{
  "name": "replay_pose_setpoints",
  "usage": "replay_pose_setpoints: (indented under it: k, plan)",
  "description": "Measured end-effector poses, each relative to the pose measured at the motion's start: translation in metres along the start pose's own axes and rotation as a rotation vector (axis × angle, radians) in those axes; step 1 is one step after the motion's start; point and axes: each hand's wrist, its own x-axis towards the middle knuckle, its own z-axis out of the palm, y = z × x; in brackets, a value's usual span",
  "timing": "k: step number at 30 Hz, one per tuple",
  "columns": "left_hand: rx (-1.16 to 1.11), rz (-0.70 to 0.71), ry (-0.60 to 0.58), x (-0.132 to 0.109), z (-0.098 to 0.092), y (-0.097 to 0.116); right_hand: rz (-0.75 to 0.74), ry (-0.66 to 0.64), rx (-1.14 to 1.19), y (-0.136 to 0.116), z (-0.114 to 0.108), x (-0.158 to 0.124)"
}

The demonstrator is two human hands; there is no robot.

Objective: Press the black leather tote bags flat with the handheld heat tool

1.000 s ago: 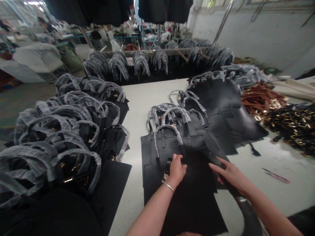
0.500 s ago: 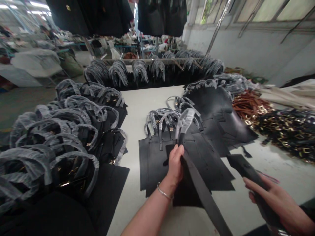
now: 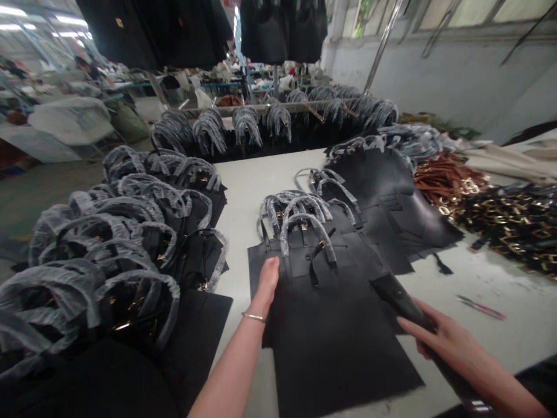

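A black leather bag panel (image 3: 343,342) lies face up on top of a stack of similar panels. Its arched handle (image 3: 304,219) is wrapped in clear plastic, and a short black strap (image 3: 319,264) lies below it. My left hand (image 3: 268,281), with a bracelet at the wrist, is closed at the panel's upper left edge, seemingly pinching it. In my right hand (image 3: 448,337) is a long black tool (image 3: 398,296) with a wide flat end, its fingers wrapped round it. The flat end is over the panel's right edge; I cannot tell whether they touch.
Panels with plastic-wrapped handles (image 3: 126,226) crowd the left. More black panels (image 3: 383,191) lie at the back right, beside brown straps (image 3: 444,180) and black straps with gold buckles (image 3: 513,220). Small red-handled snips (image 3: 481,306) rest on the white table (image 3: 248,174). A rail with handles (image 3: 248,125) stands behind.
The bag panel, held up nearly edge-on by my left hand, now lies flat on the stack. My left hand has moved left; the right hand has shifted left with the black tool.
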Motion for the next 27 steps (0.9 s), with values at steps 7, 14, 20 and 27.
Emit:
replay_pose_setpoints:
  k: [7, 14, 20, 27]
  plan:
    - [0.657, 0.630, -0.255, -0.074, 0.024, -0.079, -0.061, -0.281, -0.039, -0.028, 0.062, 0.023]
    - [0.927, 0.810, -0.330, -0.101, 0.035, -0.141, -0.099, -0.407, -0.086, -0.054, 0.093, 0.040]
    - [0.967, 0.844, -0.330, -0.096, 0.034, -0.138, -0.129, -0.381, -0.154, -0.074, 0.110, 0.053]
    - [0.944, 0.930, -0.372, -0.097, 0.032, -0.139, -0.069, -0.490, -0.206, -0.058, 0.090, 0.044]
